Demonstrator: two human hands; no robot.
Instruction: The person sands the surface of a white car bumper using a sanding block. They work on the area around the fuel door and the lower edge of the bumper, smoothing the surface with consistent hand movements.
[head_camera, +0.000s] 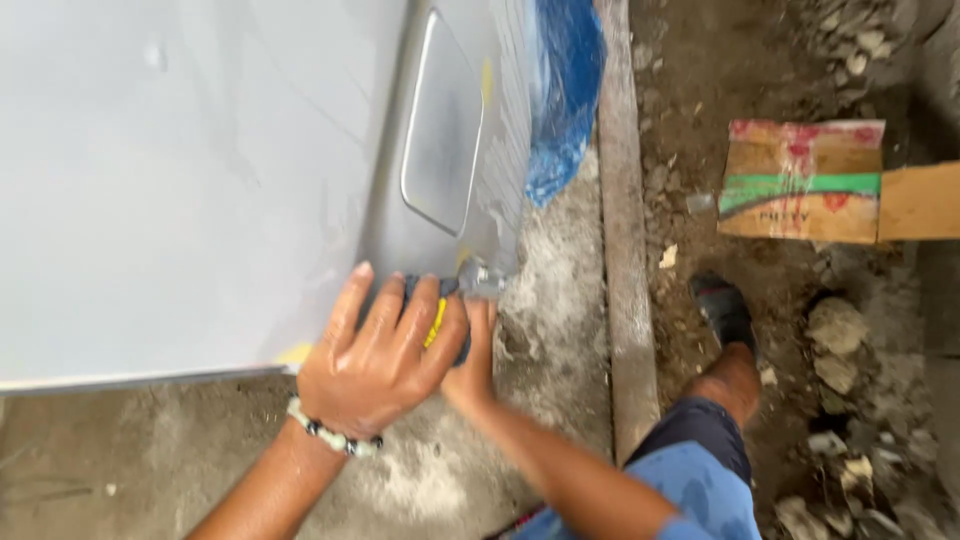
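Hands (385, 360) – pad (437, 318) at panel (180, 180) edge.

smooth matt grey panel (180, 180), rough concrete floor (560, 290)

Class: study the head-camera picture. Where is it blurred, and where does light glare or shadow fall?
Head view: motion blur smears the cardboard piece and rubble; the left hand and right hand are soft; daylight is even and diffuse, with pale sheen on the grey panel and only faint shadows.
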